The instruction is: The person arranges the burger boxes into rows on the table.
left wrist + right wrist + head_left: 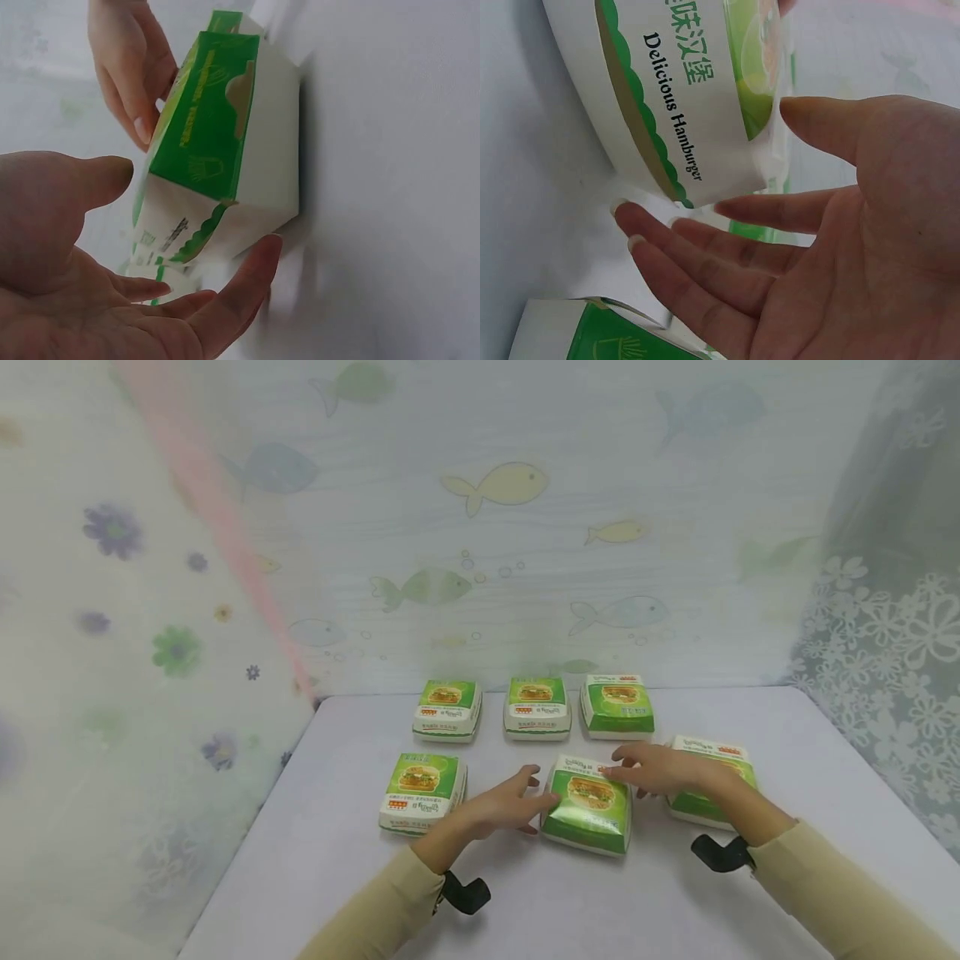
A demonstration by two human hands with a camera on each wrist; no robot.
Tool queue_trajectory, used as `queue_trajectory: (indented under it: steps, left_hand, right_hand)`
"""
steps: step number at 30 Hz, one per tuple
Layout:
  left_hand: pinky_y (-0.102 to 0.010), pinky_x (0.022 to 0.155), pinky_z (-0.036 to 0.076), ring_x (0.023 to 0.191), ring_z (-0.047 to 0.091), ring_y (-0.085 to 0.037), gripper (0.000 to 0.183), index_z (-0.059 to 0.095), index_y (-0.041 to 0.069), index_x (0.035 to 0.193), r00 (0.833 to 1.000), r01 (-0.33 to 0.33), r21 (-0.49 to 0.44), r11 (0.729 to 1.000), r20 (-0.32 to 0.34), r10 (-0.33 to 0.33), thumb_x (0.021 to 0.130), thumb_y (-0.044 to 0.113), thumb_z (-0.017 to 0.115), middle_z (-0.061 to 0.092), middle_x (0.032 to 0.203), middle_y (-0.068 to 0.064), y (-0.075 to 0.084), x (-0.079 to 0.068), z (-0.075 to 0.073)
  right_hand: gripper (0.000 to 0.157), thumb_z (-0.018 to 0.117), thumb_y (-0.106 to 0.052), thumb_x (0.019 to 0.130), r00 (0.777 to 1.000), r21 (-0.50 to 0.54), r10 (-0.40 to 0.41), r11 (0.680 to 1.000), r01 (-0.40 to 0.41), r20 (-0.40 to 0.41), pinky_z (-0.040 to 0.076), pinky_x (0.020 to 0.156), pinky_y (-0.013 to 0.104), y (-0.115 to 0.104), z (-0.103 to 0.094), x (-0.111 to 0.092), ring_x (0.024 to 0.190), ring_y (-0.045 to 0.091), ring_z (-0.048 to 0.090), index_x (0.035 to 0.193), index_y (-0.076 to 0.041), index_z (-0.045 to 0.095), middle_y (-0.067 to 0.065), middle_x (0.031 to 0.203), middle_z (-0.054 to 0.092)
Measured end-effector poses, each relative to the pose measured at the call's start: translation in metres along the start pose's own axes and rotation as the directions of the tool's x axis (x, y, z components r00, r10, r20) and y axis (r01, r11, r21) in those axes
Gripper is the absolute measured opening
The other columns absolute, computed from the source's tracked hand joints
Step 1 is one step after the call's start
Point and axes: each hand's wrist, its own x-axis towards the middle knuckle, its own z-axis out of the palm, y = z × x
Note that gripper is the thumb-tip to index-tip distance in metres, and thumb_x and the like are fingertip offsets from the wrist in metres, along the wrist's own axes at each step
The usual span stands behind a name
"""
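Note:
A green and white hamburger box (588, 814) lies slightly turned at the front middle of the table, between both hands. My left hand (504, 806) is at its left side, thumb at the top edge and fingers spread. In the left wrist view, the left hand's fingertips (268, 246) are right by the box's lower edge. From the other side my right hand (660, 767) reaches over the far right corner, its fingers loosely extended. "Delicious Hamburger" is printed on the box side (671, 105) facing the right palm. Neither hand is curled round the box.
Behind stands a row of three like boxes: left (447, 710), middle (537, 708) and right (618, 706). Another box (422, 789) is at front left. A further box (708, 806) lies partly under the right forearm. A fish-patterned curtain (495, 543) hangs behind the white table (315, 860).

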Motion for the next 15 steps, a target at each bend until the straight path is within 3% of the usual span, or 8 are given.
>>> queue_trajectory:
  steps: [6,15]
  left_hand:
    - [-0.045,0.088,0.058,0.116,0.063,-0.029,0.071,0.031,0.008,0.158,1.000,-0.019,-0.012,1.000,-0.001,0.019,0.102,0.039,0.063,0.043,0.153,-0.016,-0.0009,0.0032,0.0070]
    - [-0.046,0.090,0.058,0.118,0.059,-0.028,0.064,0.035,0.011,0.158,0.999,-0.032,-0.011,0.999,0.021,0.032,0.105,0.037,0.059,0.048,0.146,-0.016,-0.0006,0.0013,0.0055]
  right_hand:
    - [0.058,0.055,-0.033,0.106,0.999,0.048,-0.038,0.998,0.037,0.023,0.059,0.076,0.043,0.0011,0.0031,0.0010,0.094,0.028,0.068,0.143,0.011,0.045,0.027,0.130,0.059]
    - [0.050,0.053,-0.028,0.108,0.997,0.048,-0.064,0.997,0.063,0.037,0.057,0.076,0.042,0.0012,0.0061,0.0051,0.087,0.023,0.064,0.141,0.009,0.050,0.015,0.119,0.063]
